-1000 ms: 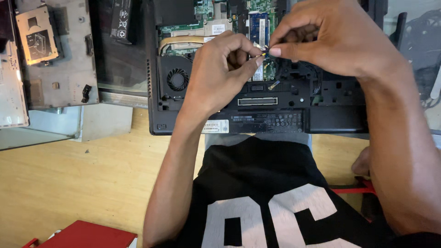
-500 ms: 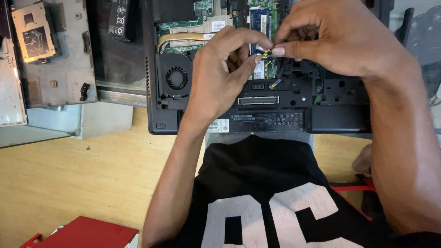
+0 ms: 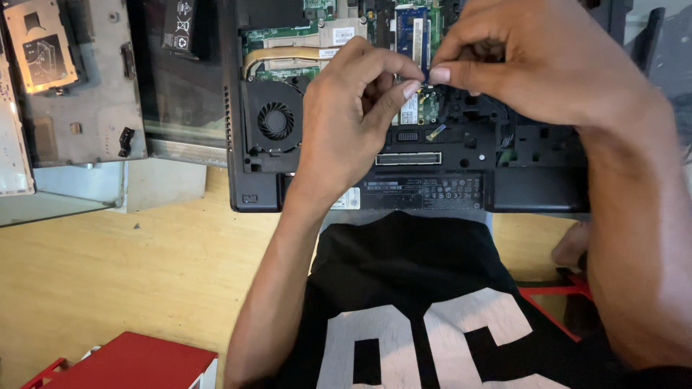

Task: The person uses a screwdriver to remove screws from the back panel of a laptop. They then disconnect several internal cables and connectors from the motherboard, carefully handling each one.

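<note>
Head view: left hand (image 3: 346, 122) and right hand (image 3: 533, 61), fingertips pinched on something tiny over the opened laptop (image 3: 461, 166); careful placement seems next.

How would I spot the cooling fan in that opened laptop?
Find the opened laptop lying on the wooden table. In its left part, just left of the left hand, sits the cooling fan: the only round, black, bladed part, under a curved copper pipe.
</note>
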